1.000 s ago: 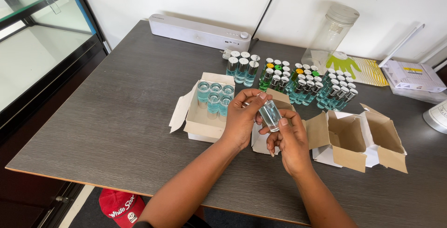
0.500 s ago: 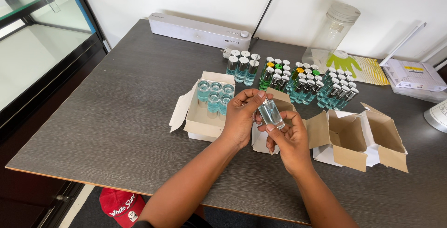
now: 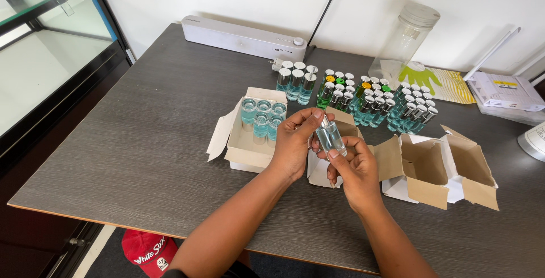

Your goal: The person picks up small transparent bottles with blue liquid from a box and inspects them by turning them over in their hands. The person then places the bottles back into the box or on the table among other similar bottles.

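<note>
Dark grey wood-grain surface (image 3: 142,141) is seen set against a white wall, with a glass-fronted cabinet (image 3: 40,56) at the left. A small clear glass bottle of pale blue liquid (image 3: 330,138) is held above the surface, between both hands, tilted slightly. The left hand (image 3: 295,144) is closed around the bottle's upper end, fingertips at its neck; the right hand (image 3: 357,167) is curled on its lower part from below. Just beside the left hand, an open cardboard box (image 3: 250,147) is seen holding six uncapped bottles of blue liquid (image 3: 262,119). A second open box (image 3: 323,167) lies under the hands, partly hidden. Two empty open boxes (image 3: 440,167) are placed to the right. Behind, rows of capped bottles (image 3: 363,99) are stood near a long white device (image 3: 244,36), a clear plastic jar (image 3: 406,39) and a green glove (image 3: 419,75).
</note>
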